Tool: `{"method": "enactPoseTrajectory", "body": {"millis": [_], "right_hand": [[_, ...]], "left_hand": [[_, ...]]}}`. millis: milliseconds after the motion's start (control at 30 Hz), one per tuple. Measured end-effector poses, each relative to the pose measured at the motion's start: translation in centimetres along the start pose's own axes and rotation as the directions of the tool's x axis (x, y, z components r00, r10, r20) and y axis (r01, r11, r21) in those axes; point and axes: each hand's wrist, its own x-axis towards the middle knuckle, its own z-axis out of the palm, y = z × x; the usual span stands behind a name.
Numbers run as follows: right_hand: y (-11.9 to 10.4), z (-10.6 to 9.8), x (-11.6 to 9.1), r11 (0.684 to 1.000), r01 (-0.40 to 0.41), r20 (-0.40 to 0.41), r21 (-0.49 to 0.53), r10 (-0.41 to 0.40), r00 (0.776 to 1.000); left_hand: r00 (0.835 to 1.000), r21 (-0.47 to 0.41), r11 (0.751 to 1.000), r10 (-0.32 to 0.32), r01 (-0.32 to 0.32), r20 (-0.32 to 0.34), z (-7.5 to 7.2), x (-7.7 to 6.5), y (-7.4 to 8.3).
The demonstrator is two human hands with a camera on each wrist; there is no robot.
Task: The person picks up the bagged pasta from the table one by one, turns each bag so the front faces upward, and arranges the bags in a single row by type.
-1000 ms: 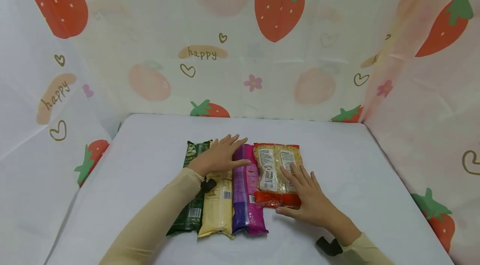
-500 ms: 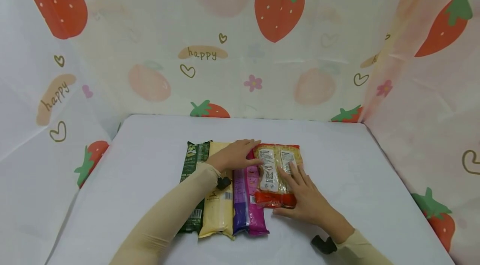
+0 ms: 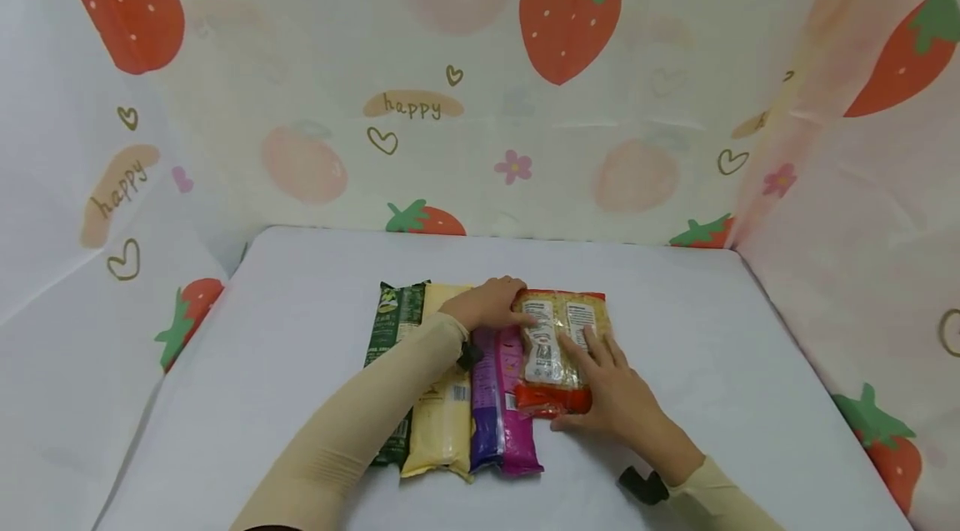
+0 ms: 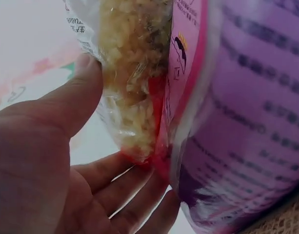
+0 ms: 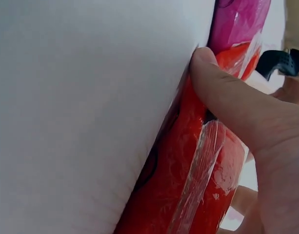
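Observation:
A clear-and-red food bag (image 3: 546, 352) packed with yellowish pieces lies at the right end of a row of bags. My left hand (image 3: 491, 304) grips its far left corner, thumb on the face and fingers at the end, as the left wrist view shows. My right hand (image 3: 622, 402) rests on its right side with fingers spread, the thumb (image 5: 217, 78) touching the red near edge. Left of it, against the bag, is a purple-and-pink packet (image 3: 498, 423). A pale yellow packet (image 3: 442, 431) and a dark green packet (image 3: 393, 323) follow, partly hidden by my left sleeve.
The bags lie on a white table (image 3: 675, 306). Fabric printed with strawberries (image 3: 570, 6) hangs behind and on both sides. A black wrist device (image 3: 643, 485) sits at my right cuff.
My left hand has moved right, from over the yellow and purple packets to the far left corner of the clear-and-red food bag. My right hand has stayed almost in place.

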Motion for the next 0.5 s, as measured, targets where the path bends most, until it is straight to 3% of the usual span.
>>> {"method": "enactPoseTrajectory", "body": {"millis": [500], "right_hand": [[0.0, -0.8, 0.6, 0.999, -0.006, 0.067, 0.038, 0.004, 0.998]], "left_hand": [[0.997, -0.045, 0.998, -0.039, 0.042, 0.065, -0.6, 1.2, -0.9]]}}
